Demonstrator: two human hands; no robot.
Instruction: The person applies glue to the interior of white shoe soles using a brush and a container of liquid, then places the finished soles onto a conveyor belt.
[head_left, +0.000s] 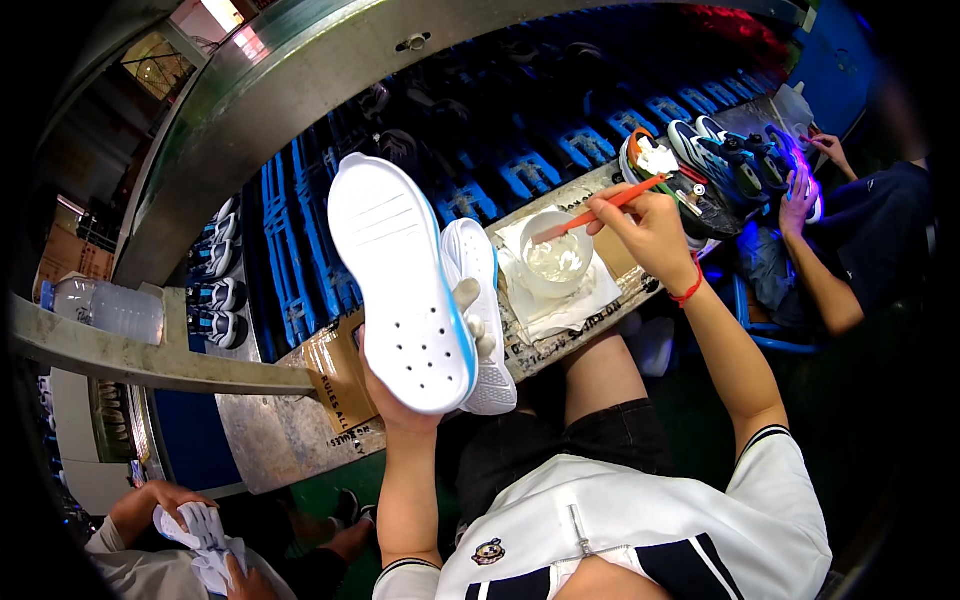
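My left hand [402,415] grips two white shoe soles together. The nearer sole [390,270] faces me, with small holes at its lower end, grooves near its top and a blue side edge. Partly behind it is the other sole [485,262]. Pale coverings show on some left fingertips; the rest of that hand is hidden behind the soles. Between the fingers of my right hand [645,222] is a red-handled brush [612,206]. Its lower end reaches over a whitish cup [527,262] of cloudy, pale liquid, which stands on white paper [575,318].
Beyond the bench [280,435] is a rack with blue holders [525,175]. Finished-looking shoes [215,295] line the left; more shoes [705,150] stand right. A metal frame [220,370] crosses left, near a clear jug [110,310]. Co-workers' hands [797,200] handle shoes on both sides.
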